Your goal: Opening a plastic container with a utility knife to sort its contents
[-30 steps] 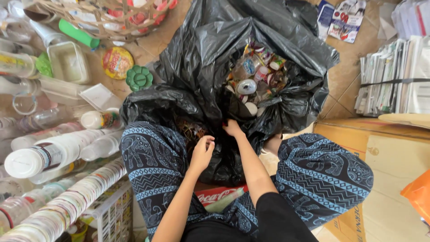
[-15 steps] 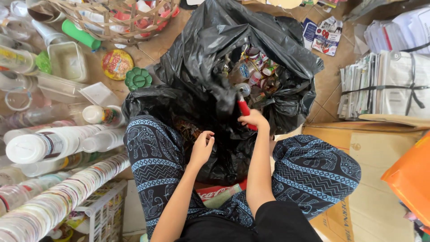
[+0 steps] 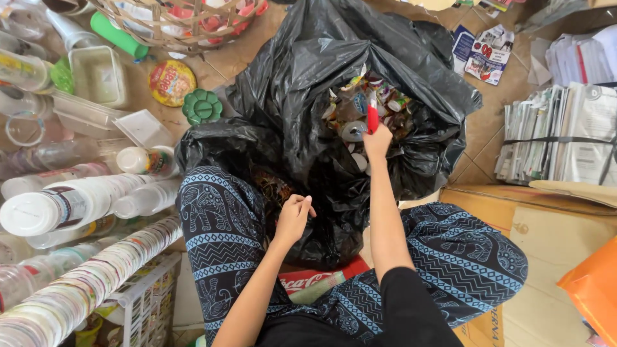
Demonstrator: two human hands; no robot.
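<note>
I sit on the floor with patterned trousers, a big black rubbish bag point(image 3: 302, 71) between my knees. My right hand point(image 3: 376, 140) reaches over the bag's open mouth and grips a small red object point(image 3: 372, 117), held upright above the crushed cans and wrappers point(image 3: 357, 109) inside. My left hand point(image 3: 294, 217) hovers nearer my lap beside the bag's lower fold, fingers curled together; whether it pinches anything is unclear.
Left of me lie stacked plastic cups point(image 3: 83, 283), white bottles point(image 3: 58, 205), clear trays point(image 3: 96, 77), a green lid point(image 3: 202, 106) and a wicker basket point(image 3: 173, 26). Bundled newspapers point(image 3: 559, 135) and flat cardboard point(image 3: 546, 231) sit at right; an orange bag point(image 3: 594, 289) at the corner.
My right hand has moved from the bag's near edge up over its opening, now holding the red object. The left hand stayed near my lap.
</note>
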